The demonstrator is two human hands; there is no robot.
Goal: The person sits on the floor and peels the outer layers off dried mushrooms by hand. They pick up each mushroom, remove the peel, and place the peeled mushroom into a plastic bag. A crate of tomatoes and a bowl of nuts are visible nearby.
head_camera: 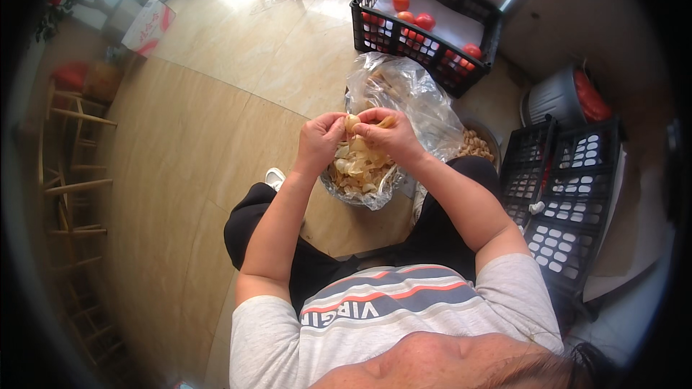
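Note:
Between the fingertips of both my hands is a pale garlic clove (352,122). My left hand (323,138) pinches it from the left side. On the other side, my right hand (390,134) holds it too, with a strip of yellowish skin or stalk (386,122) between its fingers. Right below my hands stands a container lined with a clear plastic bag (373,201), heaped with papery garlic skins (359,168). A larger clear plastic bag (416,89) with brownish contents lies just beyond. Peeled cloves (473,146) fill a metal bowl (493,140) beside my right knee.
A black plastic crate (421,48) with red tomatoes (425,21) stands beyond the bags. More black crates (573,194) and a grey tub (557,98) are at the right. Wooden stools (78,189) line the left; a white and pink carton (148,28) sits at the back left.

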